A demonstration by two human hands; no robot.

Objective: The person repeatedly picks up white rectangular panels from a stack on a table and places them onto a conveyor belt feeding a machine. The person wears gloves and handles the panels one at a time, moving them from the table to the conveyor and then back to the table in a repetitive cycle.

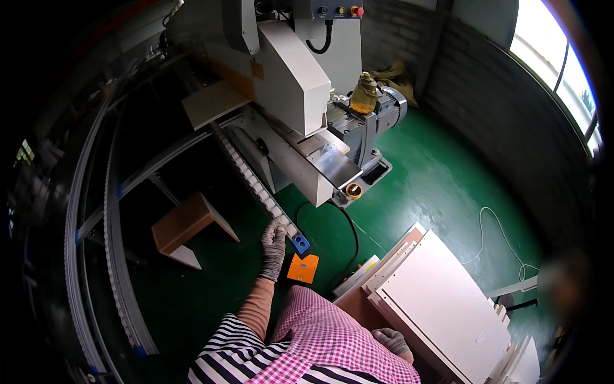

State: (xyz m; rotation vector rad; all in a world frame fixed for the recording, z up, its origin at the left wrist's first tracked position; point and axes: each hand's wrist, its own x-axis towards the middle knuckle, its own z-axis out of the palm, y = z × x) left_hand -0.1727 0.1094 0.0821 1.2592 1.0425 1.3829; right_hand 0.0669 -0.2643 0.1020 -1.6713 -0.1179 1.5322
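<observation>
My left hand (274,242), in a grey knitted glove, reaches forward to the near end of a narrow roller rail (254,184). Its fingers are stretched out and lie on the white rollers beside the blue end cap (300,242); nothing shows in its grasp. My right hand (391,340), gloved too, hangs low at my side by the pink checked apron (342,326). The stack of white panels (441,281) is the nearest thing to it. How its fingers are held is too unclear to make out.
A large grey and white machine (294,83) with a metal plate (332,163) stands ahead. An orange plate (302,269) lies below the rail's end. At the left are a brown angled panel piece (185,227) and long roller tracks (115,256). A black cable (354,237) crosses the green floor.
</observation>
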